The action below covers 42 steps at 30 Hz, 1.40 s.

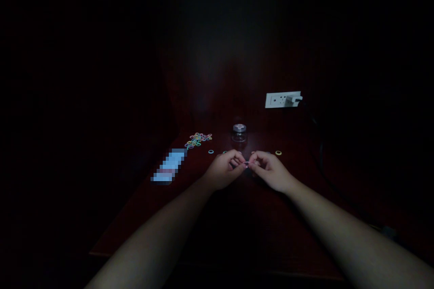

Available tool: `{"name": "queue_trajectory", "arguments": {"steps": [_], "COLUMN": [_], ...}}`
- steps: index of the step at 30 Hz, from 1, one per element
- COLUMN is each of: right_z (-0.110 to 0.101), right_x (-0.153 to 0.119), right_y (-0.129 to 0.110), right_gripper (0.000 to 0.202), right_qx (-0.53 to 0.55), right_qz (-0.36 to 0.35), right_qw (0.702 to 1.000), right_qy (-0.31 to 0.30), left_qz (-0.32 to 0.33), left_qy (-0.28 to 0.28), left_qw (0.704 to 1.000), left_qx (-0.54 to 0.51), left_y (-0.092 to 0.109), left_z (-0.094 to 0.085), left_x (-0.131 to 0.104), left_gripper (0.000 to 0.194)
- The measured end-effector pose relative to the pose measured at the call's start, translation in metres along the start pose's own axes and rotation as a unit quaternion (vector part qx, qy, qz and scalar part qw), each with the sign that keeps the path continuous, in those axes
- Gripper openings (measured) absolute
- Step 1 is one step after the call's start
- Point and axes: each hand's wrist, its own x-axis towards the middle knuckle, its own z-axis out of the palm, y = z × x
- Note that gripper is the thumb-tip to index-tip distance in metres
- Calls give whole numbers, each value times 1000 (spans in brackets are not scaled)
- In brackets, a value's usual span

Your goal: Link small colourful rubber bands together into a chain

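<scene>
My left hand (224,168) and my right hand (269,170) meet over the dark red table, thumbs and fingertips pinched. Between them they hold a small pinkish hair tie (247,163), one side in each hand. Just beyond my fingers lies a row of single hair ties, partly hidden by the hands. A blue hair tie (210,151) shows at the row's left end and a yellow hair tie (278,153) at its right end. Farther left is a loose pile of pastel hair ties (198,140).
A clear lidded jar (239,134) stands behind my hands. At the left lies a lit, pixelated phone-like slab (169,166). A white wall socket (282,99) holds a plug, its dark cable running down the right side. The surroundings are very dark.
</scene>
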Motion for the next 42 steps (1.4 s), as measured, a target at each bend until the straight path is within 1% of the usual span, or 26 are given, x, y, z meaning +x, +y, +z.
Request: {"name": "queue_trajectory", "arguments": {"steps": [11,19,24,33,42], "right_z": [0,0,0,-2,-3], "right_x": [1,1,0,0,0], "right_y": [-2,-2,-3,-5,-1], "right_gripper": [22,24,22,24,21], "right_qx": [3,-6,-5,-14,2], "right_qz": [-1,-8,-18,-16,-12], "right_qw": [1000,1000,1000,1000,1000], "right_qy": [-10,3,9,20,4], "left_qz": [-6,-8,-2,7,9], "left_qy": [0,3,-5,7,3], "left_qw": [1000,1000,1000,1000,1000], "left_qx": [-11,6,22,27,8], "left_y": [3,3,1,2,4], "left_z": [1,0,0,-1,0], "left_x": [1,0,1,1,1], "left_gripper": [14,19,15,17,17]}}
